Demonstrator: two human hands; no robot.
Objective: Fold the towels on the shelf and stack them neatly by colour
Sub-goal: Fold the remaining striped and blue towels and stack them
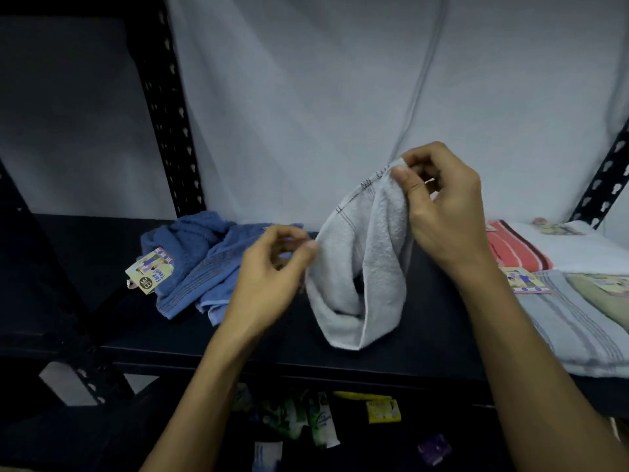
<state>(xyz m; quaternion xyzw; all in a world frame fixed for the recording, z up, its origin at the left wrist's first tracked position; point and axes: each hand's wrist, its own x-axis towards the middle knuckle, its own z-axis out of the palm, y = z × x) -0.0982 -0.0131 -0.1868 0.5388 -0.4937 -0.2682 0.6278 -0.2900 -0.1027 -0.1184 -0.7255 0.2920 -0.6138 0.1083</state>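
From the head camera we look down at a dark shelf (391,362) with a pale cloth hung behind it. Our right hand (442,206) pinches the top corner of a white towel (357,267) between thumb and fingers and holds it up above the middle of the shelf, so the towel droops in a loose loop with its bottom edge resting on the shelf. Our left hand (272,267) pinches the towel's left edge lower down, thumb against fingertips.

To the far left on the shelf lies a crumpled blue towel (200,264), unfolded, with a paper label (149,270) at its left end. On the right side lie flat towels: a grey striped one (561,328) nearest us, a green one (602,294) on top of it, and a white one with a red band (531,247) farther back.

We count five towels: one held, one crumpled, three laid flat. Two hands are in view.

The risk, as we judge it, is that the towel hangs twisted; laying it down this way would fold it crooked. Either light pinch could also slip and drop the towel in a heap.

Small packets (316,420) lie on a lower level below.
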